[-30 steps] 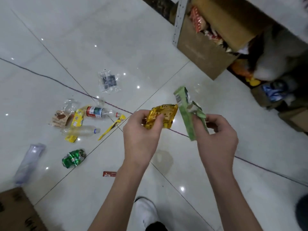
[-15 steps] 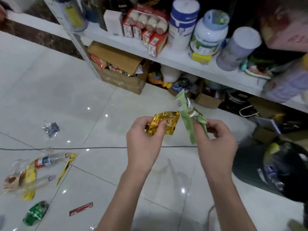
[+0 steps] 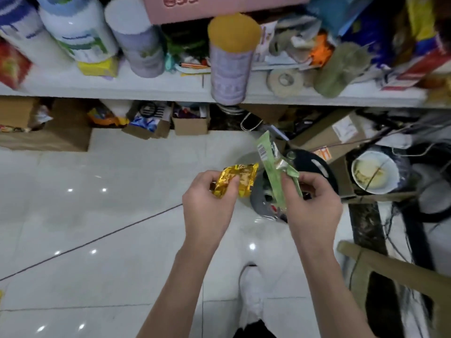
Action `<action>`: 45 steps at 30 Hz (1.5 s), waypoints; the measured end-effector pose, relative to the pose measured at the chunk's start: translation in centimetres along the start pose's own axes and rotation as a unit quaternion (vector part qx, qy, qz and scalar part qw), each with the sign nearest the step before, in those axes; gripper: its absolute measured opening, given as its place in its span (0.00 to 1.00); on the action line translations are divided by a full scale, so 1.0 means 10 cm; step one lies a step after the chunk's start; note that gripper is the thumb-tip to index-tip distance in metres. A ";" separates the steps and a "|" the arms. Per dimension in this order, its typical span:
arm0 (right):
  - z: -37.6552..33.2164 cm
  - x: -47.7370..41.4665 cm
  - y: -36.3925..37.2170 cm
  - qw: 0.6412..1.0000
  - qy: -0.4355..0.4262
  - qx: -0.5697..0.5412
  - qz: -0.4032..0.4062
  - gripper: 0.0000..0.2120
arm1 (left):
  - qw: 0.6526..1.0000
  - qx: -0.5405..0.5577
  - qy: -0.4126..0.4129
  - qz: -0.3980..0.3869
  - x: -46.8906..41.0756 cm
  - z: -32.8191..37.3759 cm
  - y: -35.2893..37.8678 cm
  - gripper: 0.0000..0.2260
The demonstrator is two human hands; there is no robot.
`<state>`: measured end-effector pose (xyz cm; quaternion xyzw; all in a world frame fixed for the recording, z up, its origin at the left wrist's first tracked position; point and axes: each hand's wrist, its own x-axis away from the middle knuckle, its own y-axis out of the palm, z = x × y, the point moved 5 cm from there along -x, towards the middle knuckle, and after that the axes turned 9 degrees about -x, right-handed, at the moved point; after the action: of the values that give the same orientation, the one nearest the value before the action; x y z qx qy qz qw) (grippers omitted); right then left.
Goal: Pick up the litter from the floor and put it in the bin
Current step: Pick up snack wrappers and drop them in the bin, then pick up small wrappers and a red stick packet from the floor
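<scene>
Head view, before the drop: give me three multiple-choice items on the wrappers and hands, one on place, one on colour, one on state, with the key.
1. Where is the green wrapper?
A. lying on the floor
B. on the shelf
C. in the right hand, in front of the bin

2. What colour is the wrapper in the left hand?
A. gold
B. red
C. blue

3. How is the left hand?
A. flat and empty
B. pinching its wrapper
C. pressed on the floor

Key:
1 C: the right hand's fingers pinch it, and the dark bin shows behind it.
2 A: the gold wrapper is shiny yellow foil.
3 B: thumb and fingers are curled onto the wrapper's edge.
</scene>
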<state>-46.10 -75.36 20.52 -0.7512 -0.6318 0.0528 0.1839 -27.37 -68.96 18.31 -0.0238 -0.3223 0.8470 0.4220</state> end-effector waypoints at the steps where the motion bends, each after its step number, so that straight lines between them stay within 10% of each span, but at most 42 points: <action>1: 0.09 -0.12 -0.16 1.000 0.002 0.001 0.010 0.05 | 1.000 -0.004 0.005 -0.011 0.02 0.07 0.21 0.06; 20: 1.58 -1.27 -1.14 0.993 0.093 0.066 0.023 0.12 | 0.984 -0.132 0.053 -0.110 -0.11 0.30 2.22 0.11; 25: 1.56 -1.31 -0.99 0.988 0.075 0.122 -0.054 0.28 | 0.988 -0.131 0.024 -0.079 -0.23 0.22 2.05 0.10; 45: 0.13 -0.39 0.54 0.965 -0.120 0.131 -0.192 0.24 | 0.993 -0.075 -0.014 0.091 -0.28 -0.37 -0.30 0.11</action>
<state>-42.27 -79.57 16.87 -0.5732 -0.7691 0.1885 0.2108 -22.28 -67.76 16.39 -0.0723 -0.3874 0.8555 0.3358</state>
